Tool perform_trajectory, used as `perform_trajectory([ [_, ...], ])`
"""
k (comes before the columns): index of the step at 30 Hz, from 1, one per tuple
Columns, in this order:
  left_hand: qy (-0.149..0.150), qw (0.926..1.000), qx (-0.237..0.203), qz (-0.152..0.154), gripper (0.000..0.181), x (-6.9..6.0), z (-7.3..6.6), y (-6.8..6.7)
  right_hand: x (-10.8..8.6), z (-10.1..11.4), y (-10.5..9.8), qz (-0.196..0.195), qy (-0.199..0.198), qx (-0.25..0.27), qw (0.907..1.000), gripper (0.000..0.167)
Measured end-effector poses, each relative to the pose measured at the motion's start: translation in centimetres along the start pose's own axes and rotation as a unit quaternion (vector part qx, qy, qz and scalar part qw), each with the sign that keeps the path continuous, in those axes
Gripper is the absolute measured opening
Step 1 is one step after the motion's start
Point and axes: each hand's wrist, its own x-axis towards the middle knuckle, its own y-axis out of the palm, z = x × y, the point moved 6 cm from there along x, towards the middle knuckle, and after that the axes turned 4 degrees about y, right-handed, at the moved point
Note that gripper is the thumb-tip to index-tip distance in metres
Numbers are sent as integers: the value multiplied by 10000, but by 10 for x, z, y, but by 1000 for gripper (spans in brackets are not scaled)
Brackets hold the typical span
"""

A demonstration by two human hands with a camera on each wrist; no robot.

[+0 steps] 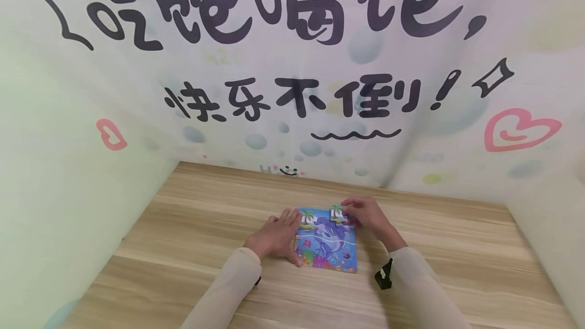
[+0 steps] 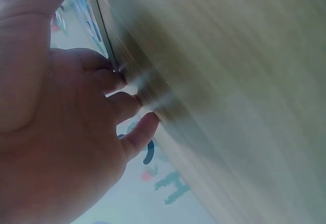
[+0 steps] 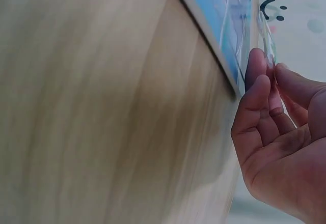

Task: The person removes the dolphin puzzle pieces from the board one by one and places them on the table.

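A dolphin jigsaw puzzle (image 1: pixel 326 248) lies flat on the wooden table, mostly blue with coral along its near edge. At its left edge rests my left hand (image 1: pixel 278 236), fingers extended toward the far corner and thumb by the near corner. The left wrist view shows those fingertips touching the table beside the board. My right hand (image 1: pixel 369 216) pinches a puzzle piece (image 1: pixel 337 213) with a palm tree on it, over the far right corner of the puzzle. In the right wrist view the puzzle piece (image 3: pixel 269 40) is seen edge-on between thumb and fingers, raised above the board.
The wooden table (image 1: pixel 205 217) extends around the puzzle on every side. Behind it hangs a pale printed backdrop (image 1: pixel 283 141) with large dark characters, and pale walls flank the table. A small black device (image 1: pixel 384 275) is worn at my right wrist.
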Motion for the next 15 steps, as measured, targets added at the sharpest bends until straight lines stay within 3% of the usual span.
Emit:
perform_trajectory([
  [15,-46,10000,6,66,120,0,-3,0,-5,-22,-36,-177,174,-319,9992,24],
])
